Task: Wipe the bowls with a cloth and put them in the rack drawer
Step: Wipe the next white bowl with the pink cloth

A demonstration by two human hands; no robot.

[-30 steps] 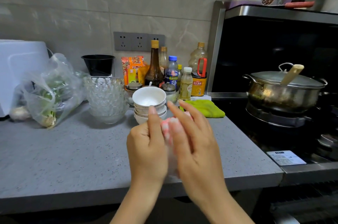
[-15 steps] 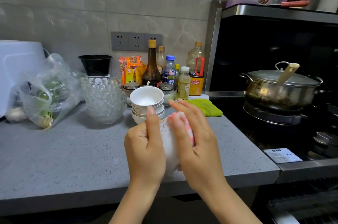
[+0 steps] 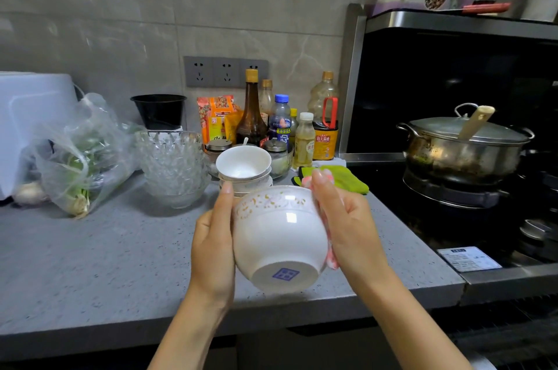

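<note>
Bowl point(image 3: 279, 237) between left hand point(image 3: 213, 246), right hand point(image 3: 347, 227); base toward camera

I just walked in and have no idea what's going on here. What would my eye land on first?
First, the white bowl held mid-frame, its blue-marked base tipped toward the camera: the left hand grips one side, the right hand presses a pink cloth to the other. Behind it stand a stack of white bowls and, beside that, stacked glass bowls.
</note>
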